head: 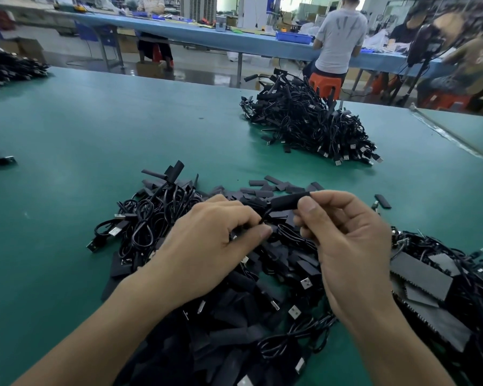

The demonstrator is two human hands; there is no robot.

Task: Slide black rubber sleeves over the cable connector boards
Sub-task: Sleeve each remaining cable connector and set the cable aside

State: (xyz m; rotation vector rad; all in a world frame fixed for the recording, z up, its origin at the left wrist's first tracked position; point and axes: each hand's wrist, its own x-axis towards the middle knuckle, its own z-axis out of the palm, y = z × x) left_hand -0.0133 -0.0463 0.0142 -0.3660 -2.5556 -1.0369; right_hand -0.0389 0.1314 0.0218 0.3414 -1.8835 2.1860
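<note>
Carrying a tangled heap [145, 227] of black USB cables, the green desk [95, 129] lay under both hands.

Left hand [212, 243]: fingers [263, 232] curled tight, pinching a thin cable [264, 217] just short of its sleeved end.

Sleeve [287, 200]: black, held above the heap between the hands. Its right end was nipped by the right hand [352, 246], thumb and forefinger closed on it, the other fingers loosely curled.

The board was hidden, inside the sleeve or behind the fingers; how far it was seated could not be told.

Loose sleeves [273, 186] lay just beyond the hands.

Risks, as judged:
- The thin cable could kink or strain at its joint if it was pushed rather than the board.
- The soft sleeve could buckle or go on skewed if the pinch squeezed it flat.
- The trailing cable could snag in the heap and drag neighbours along.
- A half-covered piece could drop back among the rest unnoticed.
</note>
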